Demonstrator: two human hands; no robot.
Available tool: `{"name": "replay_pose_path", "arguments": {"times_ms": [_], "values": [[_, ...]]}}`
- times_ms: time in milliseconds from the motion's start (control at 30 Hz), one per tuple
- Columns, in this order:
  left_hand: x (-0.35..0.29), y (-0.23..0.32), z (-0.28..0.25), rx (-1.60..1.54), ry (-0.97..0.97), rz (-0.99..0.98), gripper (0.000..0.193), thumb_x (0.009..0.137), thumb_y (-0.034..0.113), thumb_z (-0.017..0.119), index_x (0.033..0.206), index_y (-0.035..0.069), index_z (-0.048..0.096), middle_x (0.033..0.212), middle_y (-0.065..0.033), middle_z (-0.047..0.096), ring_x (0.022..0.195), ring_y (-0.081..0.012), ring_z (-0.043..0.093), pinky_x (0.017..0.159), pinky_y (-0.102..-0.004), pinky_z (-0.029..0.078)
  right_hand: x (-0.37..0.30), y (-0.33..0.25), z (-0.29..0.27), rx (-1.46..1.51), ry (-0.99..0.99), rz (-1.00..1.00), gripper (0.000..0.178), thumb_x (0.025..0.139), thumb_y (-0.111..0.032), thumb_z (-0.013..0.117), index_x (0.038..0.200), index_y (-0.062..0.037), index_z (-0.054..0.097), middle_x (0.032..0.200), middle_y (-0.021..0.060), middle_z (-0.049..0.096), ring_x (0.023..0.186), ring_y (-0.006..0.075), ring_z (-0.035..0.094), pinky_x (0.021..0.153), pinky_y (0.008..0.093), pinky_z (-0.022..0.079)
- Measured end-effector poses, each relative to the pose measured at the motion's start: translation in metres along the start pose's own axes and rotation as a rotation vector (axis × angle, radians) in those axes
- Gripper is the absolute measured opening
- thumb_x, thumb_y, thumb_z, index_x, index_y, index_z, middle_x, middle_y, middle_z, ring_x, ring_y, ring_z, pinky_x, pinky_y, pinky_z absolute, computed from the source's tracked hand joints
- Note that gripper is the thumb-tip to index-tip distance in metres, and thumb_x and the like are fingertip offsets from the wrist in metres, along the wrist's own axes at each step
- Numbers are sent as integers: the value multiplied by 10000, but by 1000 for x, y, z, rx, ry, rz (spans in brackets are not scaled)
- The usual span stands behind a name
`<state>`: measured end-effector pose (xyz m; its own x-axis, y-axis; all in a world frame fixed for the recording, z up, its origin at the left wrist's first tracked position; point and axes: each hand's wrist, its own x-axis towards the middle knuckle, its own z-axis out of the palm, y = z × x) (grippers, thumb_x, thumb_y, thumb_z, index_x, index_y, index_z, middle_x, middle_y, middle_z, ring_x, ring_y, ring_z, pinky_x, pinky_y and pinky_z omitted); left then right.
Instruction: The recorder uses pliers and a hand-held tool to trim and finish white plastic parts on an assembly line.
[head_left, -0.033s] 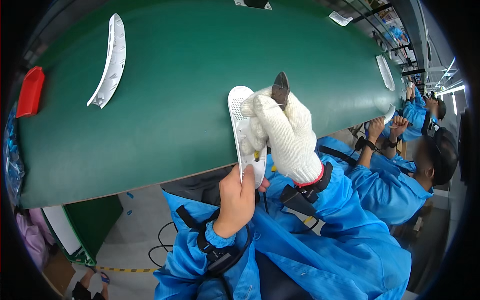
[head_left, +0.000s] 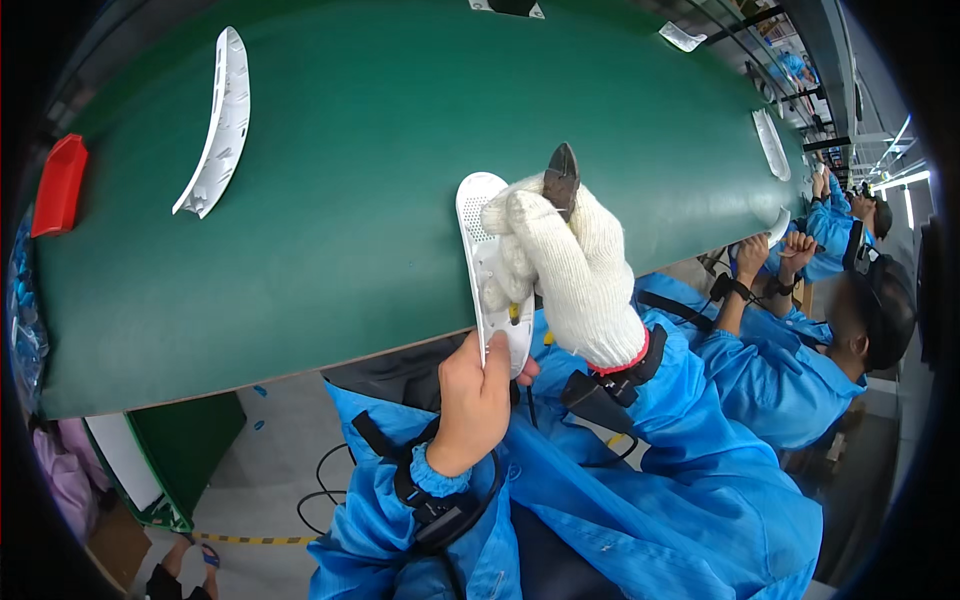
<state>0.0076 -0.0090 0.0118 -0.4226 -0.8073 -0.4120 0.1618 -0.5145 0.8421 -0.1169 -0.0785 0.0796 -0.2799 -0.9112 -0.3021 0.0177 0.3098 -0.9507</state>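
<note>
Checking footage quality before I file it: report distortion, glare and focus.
Head view, overall: corners black, the green table bowed along its near edge; head view, far right: ceiling lights glare; head view, centre: white perforated part looks fairly sharp.

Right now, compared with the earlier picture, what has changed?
The long curved white piece and the red item have shifted very slightly left in the picture. Nothing was grasped or released: the left hand still holds the perforated white part, and the gloved right hand the dark-tipped tool.
</note>
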Motion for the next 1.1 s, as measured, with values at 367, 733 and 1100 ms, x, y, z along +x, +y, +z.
{"name": "replay_pose_path", "arguments": {"times_ms": [367,733,1100], "values": [[-1,0,3,13,1,-48,348,1086,173,379,1023,-77,614,799,-113,693,690,-148,653,671,-292,535,2,0,-1,-87,68,26,227,1027,-214,563,1058,0,633,812,63,657,664,112,621,579,254,498],[2,-5,3,13,16,6,284,1057,132,439,1023,-82,623,768,-126,717,667,-183,699,641,-316,556,-2,2,-1,-123,74,-38,229,1034,-204,547,1088,1,636,912,79,682,727,121,644,633,260,518],[1,-5,2,-15,5,0,342,1086,175,391,1028,-78,614,816,-102,687,715,-144,643,687,-293,519,-7,12,-5,112,53,-81,218,1040,-181,516,1028,12,618,700,45,577,587,121,580,548,269,490]]}}
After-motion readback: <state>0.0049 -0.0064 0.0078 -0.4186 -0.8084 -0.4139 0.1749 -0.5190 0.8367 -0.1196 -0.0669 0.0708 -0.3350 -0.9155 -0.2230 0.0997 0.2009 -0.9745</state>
